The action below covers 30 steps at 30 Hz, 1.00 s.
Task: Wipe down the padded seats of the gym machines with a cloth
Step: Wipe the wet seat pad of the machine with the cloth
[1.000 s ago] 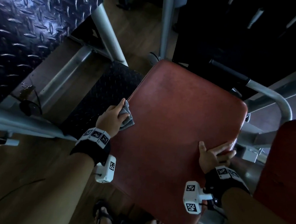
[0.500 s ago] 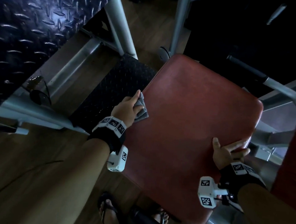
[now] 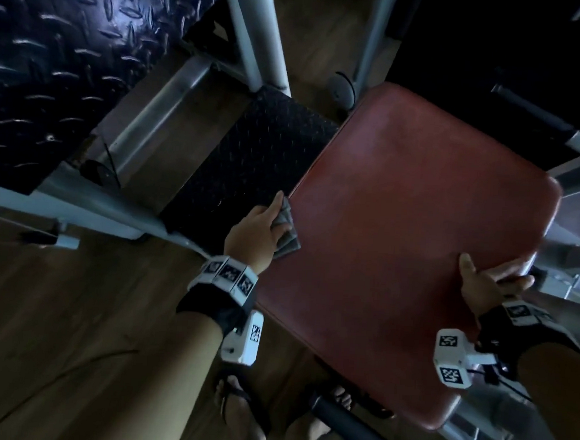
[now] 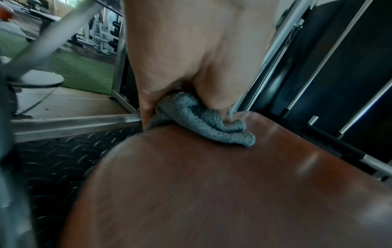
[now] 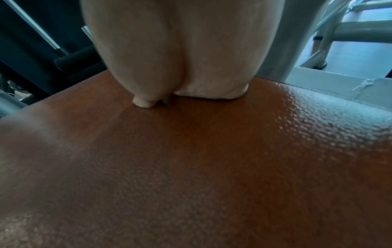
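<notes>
2 hands: both on 1 padded seat, seen from above and from each wrist.
Left hand: grasping a bunched grey cloth, fingers and thumb curled round it, pressing it on the seat's left edge.
Right hand: on the seat's right edge, thumb on top, fingers wrapped over the side; from the wrist view the palm lies against the pad.
Cloth, close up: soft, looped terry weave, folded into thick rolls, lying on the seat surface.
Seat: reddish-brown vinyl, rounded rectangle, smooth with a fine pebbled grain and light glare.
Around the seat: grey metal frame tubes beyond the left side; a black diamond-tread footplate just beside the left edge; a larger dark tread plate further left.
Right side: a grey bar with a black grip beyond the far corner.
Below: wooden floor, and the person's feet in sandals near the front edge.
Wrists: black bands with white marker blocks.
</notes>
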### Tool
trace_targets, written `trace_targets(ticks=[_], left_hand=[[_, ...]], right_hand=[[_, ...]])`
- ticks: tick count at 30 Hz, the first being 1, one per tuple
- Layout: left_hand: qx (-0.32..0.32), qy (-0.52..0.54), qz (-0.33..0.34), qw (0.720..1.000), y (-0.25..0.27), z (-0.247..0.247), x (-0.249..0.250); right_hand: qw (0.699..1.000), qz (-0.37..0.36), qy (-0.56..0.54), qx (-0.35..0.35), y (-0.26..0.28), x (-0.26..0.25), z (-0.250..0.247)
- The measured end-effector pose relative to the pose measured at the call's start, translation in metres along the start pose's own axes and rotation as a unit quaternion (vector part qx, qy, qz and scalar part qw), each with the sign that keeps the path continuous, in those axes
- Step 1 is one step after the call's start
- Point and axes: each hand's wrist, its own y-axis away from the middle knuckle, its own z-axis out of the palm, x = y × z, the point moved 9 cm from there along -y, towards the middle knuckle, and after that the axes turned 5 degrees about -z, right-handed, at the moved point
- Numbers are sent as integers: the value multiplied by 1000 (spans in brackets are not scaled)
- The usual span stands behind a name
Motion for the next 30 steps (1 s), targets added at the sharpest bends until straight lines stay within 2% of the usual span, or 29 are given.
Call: trace_targets(ticks=[5,13,21,22,25,28,30], left_hand=[[-6,-10,3,1000,-9,-1,10],[12,33,-31,999,57,-3,-36],[-5,24,-59,998,25,-1,-18],[-6,25,-66,998,25,-1,-18],[-13,29,-97,995,33,1,-24],[-30,78,-127,988,47,9,-28],[-23,115,-155,981,57,11,-33]], right_hand=[[999,1,-29,20,-3,6,3],[1000,-5,-7,13,-5,5,2],[999,27,-43,15,-7,14,7],[999,26,-44,13,-10,15,8],[998,19,-34,-58,-14,15,19],[998,23,-50,-15,-13,15,11],[999,16,-30,-16,-9,13,9]])
